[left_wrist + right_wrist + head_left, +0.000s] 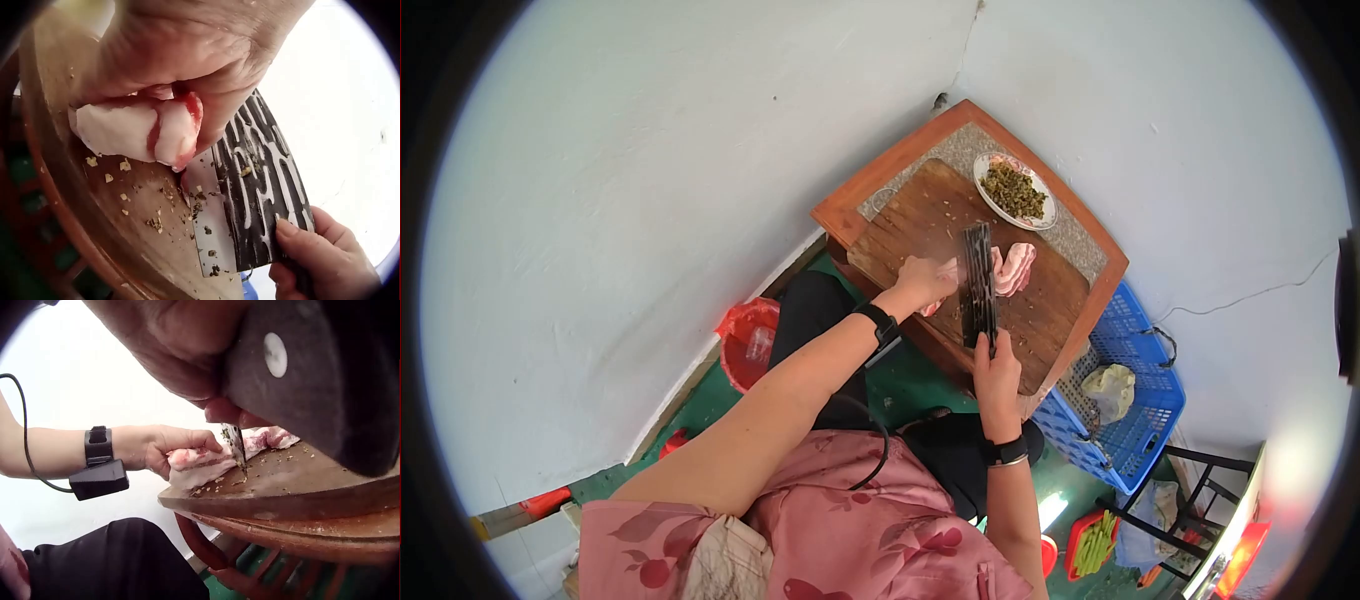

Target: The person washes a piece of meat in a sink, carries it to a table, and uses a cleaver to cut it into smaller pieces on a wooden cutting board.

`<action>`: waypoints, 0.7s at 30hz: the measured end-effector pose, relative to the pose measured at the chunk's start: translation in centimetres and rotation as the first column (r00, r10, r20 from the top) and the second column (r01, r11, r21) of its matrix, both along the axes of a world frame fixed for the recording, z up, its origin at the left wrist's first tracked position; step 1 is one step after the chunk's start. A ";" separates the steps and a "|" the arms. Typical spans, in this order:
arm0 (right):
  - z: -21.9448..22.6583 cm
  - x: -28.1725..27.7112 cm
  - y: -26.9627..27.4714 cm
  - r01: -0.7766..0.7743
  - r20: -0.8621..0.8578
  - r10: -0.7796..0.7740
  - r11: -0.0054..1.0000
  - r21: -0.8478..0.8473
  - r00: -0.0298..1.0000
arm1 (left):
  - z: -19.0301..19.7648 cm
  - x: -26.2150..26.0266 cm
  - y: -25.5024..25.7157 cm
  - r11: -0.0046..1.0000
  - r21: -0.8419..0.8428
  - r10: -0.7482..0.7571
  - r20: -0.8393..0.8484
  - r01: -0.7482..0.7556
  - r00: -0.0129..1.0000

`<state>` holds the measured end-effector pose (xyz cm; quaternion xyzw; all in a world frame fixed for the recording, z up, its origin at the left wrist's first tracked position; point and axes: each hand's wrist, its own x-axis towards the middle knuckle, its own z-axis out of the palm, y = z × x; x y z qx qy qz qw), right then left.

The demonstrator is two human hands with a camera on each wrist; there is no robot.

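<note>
My left hand (922, 283) grips a chunk of raw fatty pork (119, 128), pink with thick white fat, on the wooden cutting board (1045, 320). In my right hand (998, 388) is the handle of a cleaver (978, 285), its blade dark and streaked with a bright edge. The blade stands close beside the left fingers, at the end of the gripped pork, as the right wrist view shows too. More pork (1014, 268) lies on the board just right of the blade. Small chopped bits (125, 165) cling to the blade and dot the board.
A patterned plate (1048, 222) of chopped dark greens (1012, 190) sits at the board's far edge on the small wooden table (840, 212). Blue baskets (1145, 400) stand right of the table, a red bin (740, 365) to its left. White walls meet behind it.
</note>
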<state>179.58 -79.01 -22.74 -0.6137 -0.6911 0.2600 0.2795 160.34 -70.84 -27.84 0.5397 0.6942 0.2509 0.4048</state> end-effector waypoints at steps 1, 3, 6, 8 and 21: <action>0.0 0.1 0.0 -0.013 0.003 0.012 1.000 0.016 1.000 | 0.1 0.0 -0.3 0.998 0.066 0.002 -0.048 0.001 0.999; 0.4 0.1 0.2 -0.033 0.029 0.033 0.999 -0.007 0.999 | 0.5 -0.1 -0.6 0.995 0.097 0.016 -0.036 -0.012 0.999; 0.6 -0.2 1.1 -0.063 0.068 0.064 0.998 -0.010 0.996 | 1.1 -0.7 -0.6 0.999 -0.014 0.044 0.124 -0.043 0.991; 0.5 -0.4 2.3 -0.085 0.112 0.085 0.996 -0.003 0.990 | 1.1 -1.1 -0.2 0.994 -0.102 0.063 0.205 -0.043 0.977; -1.1 -4.3 6.7 -0.128 0.302 0.122 0.992 0.001 0.945 | 0.4 -1.8 0.4 0.983 -0.171 0.128 0.347 -0.071 0.929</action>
